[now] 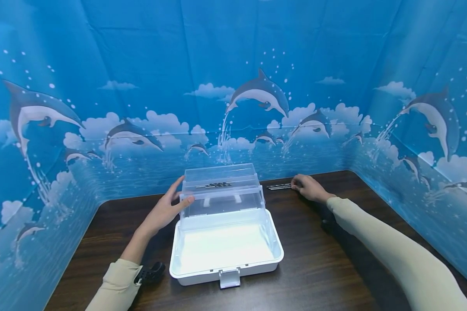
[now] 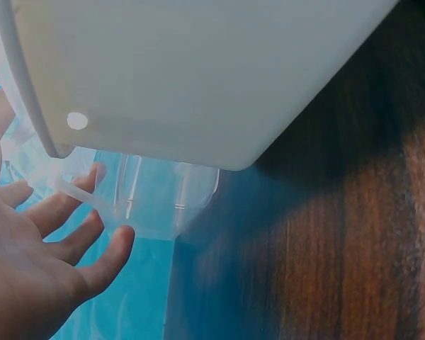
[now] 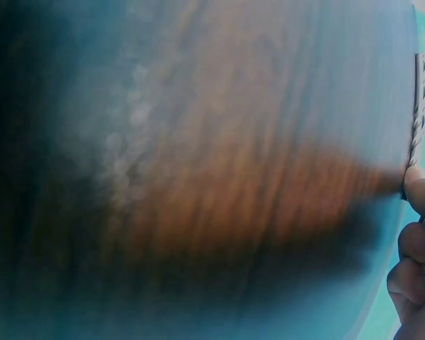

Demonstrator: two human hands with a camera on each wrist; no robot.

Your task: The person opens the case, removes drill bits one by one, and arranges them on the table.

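Drill bits (image 1: 279, 187) lying far back on the wood-grain table (image 1: 315, 259), your right hand (image 1: 310, 188) pinching their right ends — your left hand (image 1: 166, 211) spreading its fingers along the clear lid (image 1: 222, 210) of the toolbox (image 1: 258, 271).

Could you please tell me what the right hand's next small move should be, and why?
The right hand should probably lift the bits toward the box: it is curled at one end of them, the box stands open, and the left hand touches the lid.

We see a glossy clear plastic lid (image 1: 222, 202) by the left hand (image 1: 166, 212), metallic-looking rods (image 1: 279, 187) at the right hand (image 1: 309, 188).
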